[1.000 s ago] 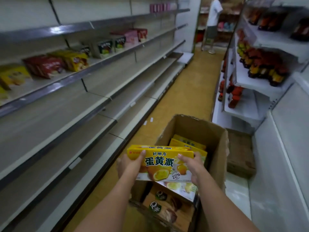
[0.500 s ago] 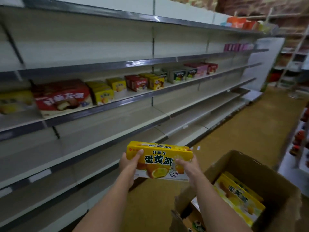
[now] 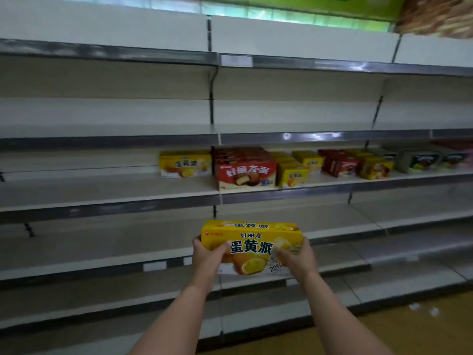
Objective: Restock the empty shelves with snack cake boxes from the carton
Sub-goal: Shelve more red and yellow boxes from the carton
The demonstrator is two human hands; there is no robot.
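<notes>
I hold a yellow snack cake box (image 3: 252,242) upright in front of the shelving, printed face toward me. My left hand (image 3: 208,254) grips its left end and my right hand (image 3: 297,257) grips its right end. On the middle shelf (image 3: 110,193) above stands a matching yellow box (image 3: 184,165), then a red box (image 3: 247,172) and more yellow boxes (image 3: 293,174) running to the right. The carton is out of view.
Long grey-edged shelves fill the view; the upper shelf (image 3: 320,138) and the lower shelf (image 3: 89,252) behind the box hold nothing. Green and dark boxes (image 3: 419,161) sit at the far right. Yellow floor (image 3: 422,329) shows at bottom right.
My view has swung left from the aisle and carton to face the shelves squarely. The carton has left the view. Both hands keep the yellow box, now raised toward the shelving.
</notes>
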